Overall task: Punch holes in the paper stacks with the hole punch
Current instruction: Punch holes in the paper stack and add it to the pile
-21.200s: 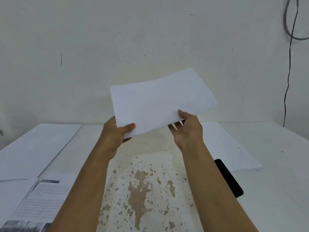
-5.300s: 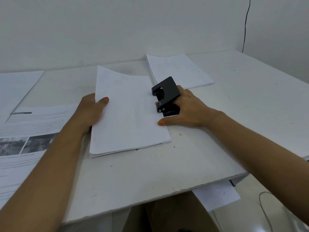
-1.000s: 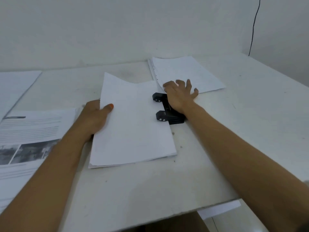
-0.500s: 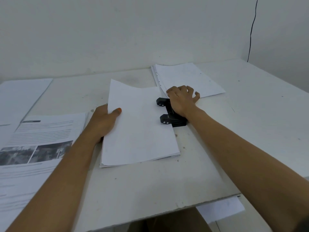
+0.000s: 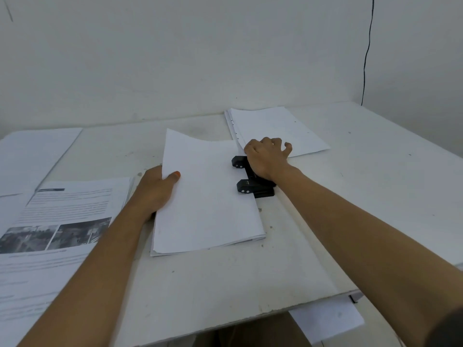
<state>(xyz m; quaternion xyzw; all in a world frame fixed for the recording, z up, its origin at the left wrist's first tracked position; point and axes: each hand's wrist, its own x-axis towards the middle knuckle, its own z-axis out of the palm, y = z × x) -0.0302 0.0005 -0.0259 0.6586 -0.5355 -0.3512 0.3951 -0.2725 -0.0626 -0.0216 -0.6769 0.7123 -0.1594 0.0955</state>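
A broad white table (image 5: 375,196) with a scuffed, speckled top fills most of the view, set against a plain pale wall (image 5: 200,58) down which a thin black cable (image 5: 367,58) hangs at the far right. On the table's left side lie large printed sheets with text and grey photographs (image 5: 57,221), and beyond them a plain white sheet (image 5: 32,156) reaches toward the wall. In the middle lies the stack of blank white paper (image 5: 208,196), its far edge slightly lifted and its right edge pushed into the black metal hole punch (image 5: 250,187), which stands on the table just beside it. A second stack of white paper with a row of punched holes along its left edge (image 5: 275,126) lies farther back, near the wall, behind the punch. The left hand (image 5: 155,191) holds the middle stack at its left edge, thumb on top of the sheets and the fingers hidden beneath or beside them. The right hand (image 5: 265,159) bears down on the punch's lever with its heel and palm, the fingers bent loosely and raised past the far side, closing round nothing. A corner of white paper (image 5: 328,319) shows below the table's near right edge.
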